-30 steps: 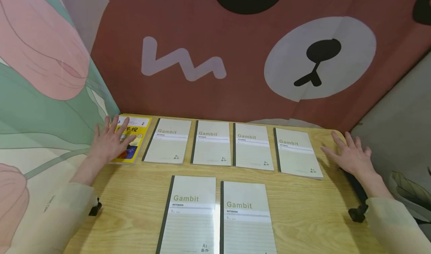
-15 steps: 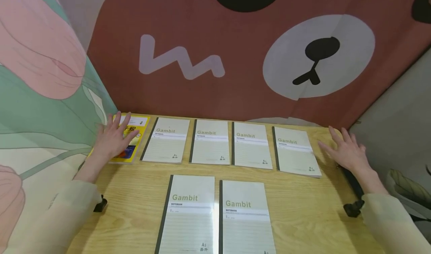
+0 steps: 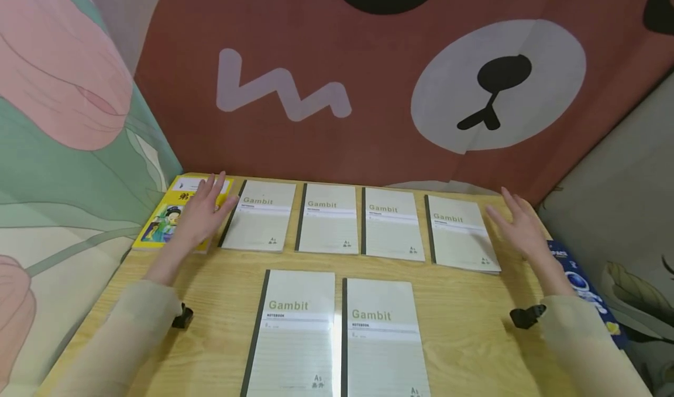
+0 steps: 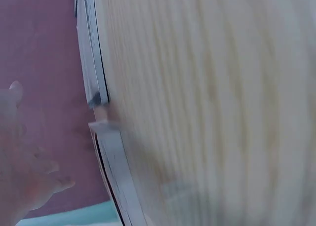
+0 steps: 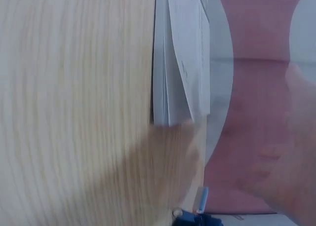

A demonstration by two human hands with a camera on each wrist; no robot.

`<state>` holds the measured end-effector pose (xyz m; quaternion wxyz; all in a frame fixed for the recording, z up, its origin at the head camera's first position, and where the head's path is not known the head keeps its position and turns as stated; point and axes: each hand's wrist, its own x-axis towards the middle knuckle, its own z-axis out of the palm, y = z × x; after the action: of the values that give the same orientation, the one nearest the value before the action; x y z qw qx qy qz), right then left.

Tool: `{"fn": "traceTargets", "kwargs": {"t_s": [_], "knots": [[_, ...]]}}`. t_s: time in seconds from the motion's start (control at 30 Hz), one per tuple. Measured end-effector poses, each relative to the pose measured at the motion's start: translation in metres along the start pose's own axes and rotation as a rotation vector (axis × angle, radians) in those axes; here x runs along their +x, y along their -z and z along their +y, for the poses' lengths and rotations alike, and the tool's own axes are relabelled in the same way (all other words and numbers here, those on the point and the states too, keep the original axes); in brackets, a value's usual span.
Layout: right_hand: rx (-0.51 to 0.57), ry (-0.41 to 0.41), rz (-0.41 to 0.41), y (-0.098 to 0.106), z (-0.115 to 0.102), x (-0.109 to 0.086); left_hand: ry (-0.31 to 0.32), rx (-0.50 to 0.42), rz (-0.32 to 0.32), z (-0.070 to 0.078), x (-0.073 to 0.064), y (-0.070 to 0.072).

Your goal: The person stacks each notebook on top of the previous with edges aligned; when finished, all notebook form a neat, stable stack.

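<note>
My left hand point(image 3: 202, 213), fingers straight, is over the right part of a yellow book point(image 3: 152, 221) with a cartoon figure on its cover. Its thumb reaches toward the leftmost notebook point(image 3: 259, 218) of the back row. In the left wrist view this hand point(image 4: 24, 174) appears raised above the books' edges. At the other side, my right hand point(image 3: 520, 228) is spread just right of the rightmost notebook point(image 3: 463, 233). The right wrist view has that hand point(image 5: 291, 157) apart from the notebook's slightly lifted pages point(image 5: 182, 63). Neither hand holds anything.
Several pale Gambit notebooks lie in the back row, and two more, a left notebook point(image 3: 292, 350) and a right notebook point(image 3: 384, 356), lie in front on the wooden table point(image 3: 468, 327). A dark blue book point(image 3: 584, 286) shows at the right edge. Printed curtains point(image 3: 368, 145) hang behind.
Both hands have moved inward: the left one to the right across the yellow book, uncovering its picture, the right one to the left. The dark blue book has come into clearer view. Notebooks stay put.
</note>
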<state>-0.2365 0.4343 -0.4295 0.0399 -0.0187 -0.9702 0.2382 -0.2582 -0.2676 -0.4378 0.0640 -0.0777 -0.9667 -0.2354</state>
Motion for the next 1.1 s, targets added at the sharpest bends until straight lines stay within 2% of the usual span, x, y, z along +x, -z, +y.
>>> {"fn": "traceTargets", "kwargs": {"t_s": [0.17,0.3,0.57,0.83,1.1], "knots": [[0.049,-0.008,0.070,-0.008,-0.012,0.002,-0.026,-0.067,0.052,0.012,0.000,-0.006],[0.123,0.008,0.097,-0.013,-0.019,0.003,-0.029,-0.138,0.059,0.026,0.004,-0.013],[0.325,-0.010,0.091,-0.029,-0.042,0.003,-0.057,-0.145,0.021,0.060,0.014,-0.032],[0.442,-0.065,0.102,-0.039,-0.069,0.004,-0.043,-0.281,-0.042,0.100,0.021,-0.050],[0.659,-0.058,0.050,-0.053,-0.096,0.008,-0.109,-0.376,-0.098,0.138,0.029,-0.074]]}}
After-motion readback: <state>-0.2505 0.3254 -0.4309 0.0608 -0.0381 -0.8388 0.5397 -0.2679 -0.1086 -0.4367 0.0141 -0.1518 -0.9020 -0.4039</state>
